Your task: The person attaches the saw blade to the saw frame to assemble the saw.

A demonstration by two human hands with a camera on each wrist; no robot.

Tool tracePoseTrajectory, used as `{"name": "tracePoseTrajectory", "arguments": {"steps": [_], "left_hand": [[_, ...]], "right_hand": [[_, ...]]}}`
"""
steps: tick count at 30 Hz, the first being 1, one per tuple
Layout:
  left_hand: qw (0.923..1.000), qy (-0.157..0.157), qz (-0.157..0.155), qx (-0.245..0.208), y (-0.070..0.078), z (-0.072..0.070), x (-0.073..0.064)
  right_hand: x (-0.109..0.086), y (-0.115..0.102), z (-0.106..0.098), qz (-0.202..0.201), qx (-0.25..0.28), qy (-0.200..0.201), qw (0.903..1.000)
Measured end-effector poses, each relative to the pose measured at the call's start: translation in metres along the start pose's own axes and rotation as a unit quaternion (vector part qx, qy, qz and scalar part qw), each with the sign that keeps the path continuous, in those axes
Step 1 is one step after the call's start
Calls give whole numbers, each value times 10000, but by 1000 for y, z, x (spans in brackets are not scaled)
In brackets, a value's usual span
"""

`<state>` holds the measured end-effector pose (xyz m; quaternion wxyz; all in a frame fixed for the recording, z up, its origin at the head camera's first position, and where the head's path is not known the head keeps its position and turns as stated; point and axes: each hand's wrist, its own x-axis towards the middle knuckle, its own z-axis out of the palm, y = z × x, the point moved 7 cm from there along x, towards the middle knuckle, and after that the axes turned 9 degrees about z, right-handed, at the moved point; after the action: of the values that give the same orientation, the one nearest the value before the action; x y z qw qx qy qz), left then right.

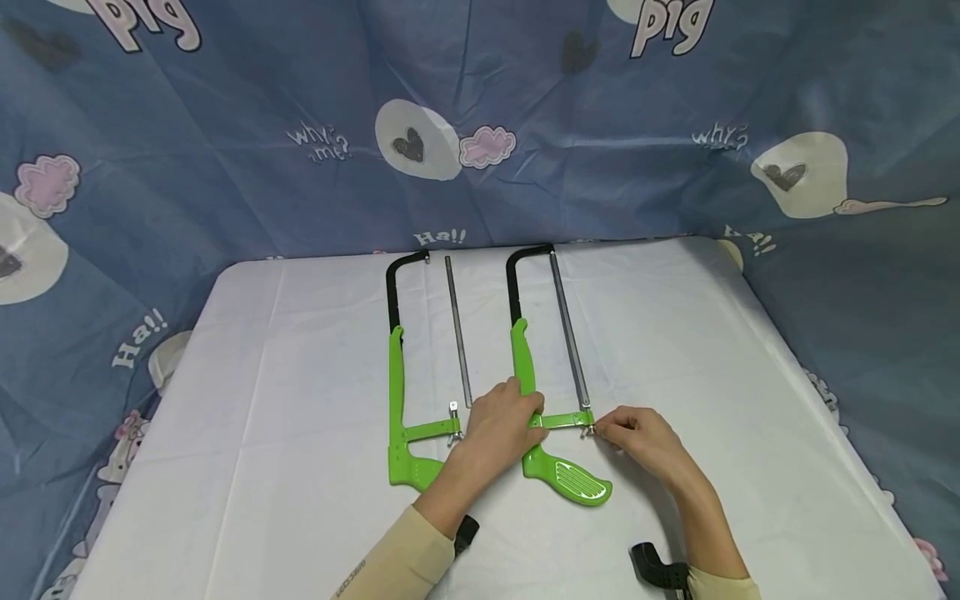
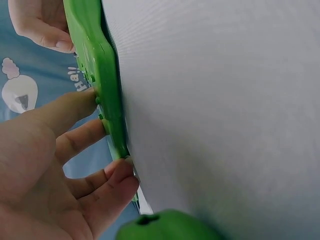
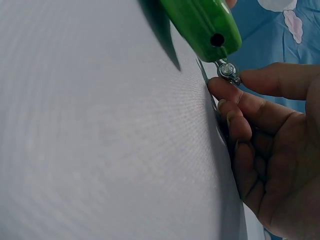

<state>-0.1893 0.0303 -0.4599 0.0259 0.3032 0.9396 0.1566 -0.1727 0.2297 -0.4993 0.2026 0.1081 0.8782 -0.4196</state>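
Note:
Two hacksaws with green handles and black front frames lie on the white cloth. My left hand [image 1: 495, 429] holds the right hacksaw [image 1: 523, 358] by its green frame, just above the handle; the left wrist view shows the thumb and fingertips against the green edge. A grey blade [image 1: 570, 333] spans this saw from the black tip to the green crossbar. At the crossbar's end, my right hand [image 1: 648, 442] pinches the small metal wing nut [image 3: 227, 70] between thumb and index finger. The left hacksaw [image 1: 397, 375] lies beside it, its handle partly hidden behind my left forearm.
A loose blade [image 1: 458, 333] lies between the two saws, apart from the left frame. The left saw's crossbar carries a metal blade holder [image 1: 453, 410] and its own wing nut. Blue printed fabric [image 1: 570, 183] hangs behind the table and along its sides.

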Motion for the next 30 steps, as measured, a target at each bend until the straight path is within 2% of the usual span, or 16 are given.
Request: {"name": "tracePoseTrajectory", "arguments": {"steps": [7, 30], "left_hand": [[10000, -28, -20, -22, 0, -1, -1], [10000, -21, 2, -41, 0, 0, 0]], "right_hand": [[1, 0, 1, 68, -5, 38, 10000], [1, -1, 1, -118, -266, 265, 9992]]}}
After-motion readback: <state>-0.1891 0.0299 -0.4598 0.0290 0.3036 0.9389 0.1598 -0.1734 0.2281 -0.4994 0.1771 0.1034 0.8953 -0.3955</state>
